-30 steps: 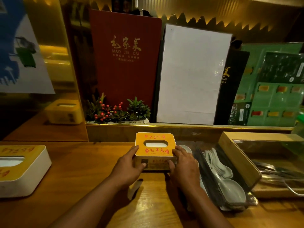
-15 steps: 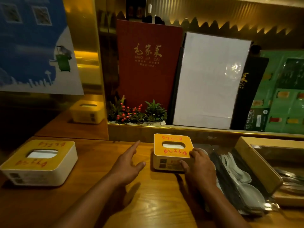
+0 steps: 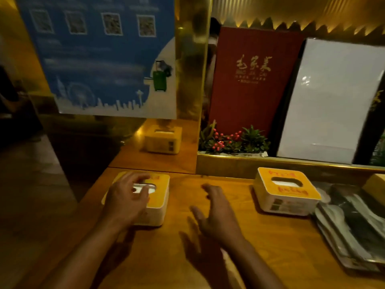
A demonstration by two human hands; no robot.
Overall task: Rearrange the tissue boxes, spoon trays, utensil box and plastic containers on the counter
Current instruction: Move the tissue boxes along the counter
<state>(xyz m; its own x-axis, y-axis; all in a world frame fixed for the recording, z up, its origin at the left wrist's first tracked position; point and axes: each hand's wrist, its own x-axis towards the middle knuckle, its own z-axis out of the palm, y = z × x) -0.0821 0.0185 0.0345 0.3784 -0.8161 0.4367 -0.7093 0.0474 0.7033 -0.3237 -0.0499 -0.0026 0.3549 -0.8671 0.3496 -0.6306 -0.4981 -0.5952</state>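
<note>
The left hand [image 3: 127, 200] lies spread over the near tissue box [image 3: 155, 202] at the worktop's [image 3: 270, 243] left end, its grip not closed round it. The right hand [image 3: 216, 215] hovers open between that box and the second tissue box [image 3: 287, 191], which sits just beside the spoon tray [image 3: 350, 222].

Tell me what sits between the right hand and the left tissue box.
Nothing visible: only bare counter lies between the open right hand and the left tissue box, which the left hand already covers.

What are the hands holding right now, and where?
The left hand lies on top of the left tissue box; a real grip cannot be told. The right hand is open, holding nothing.
</note>
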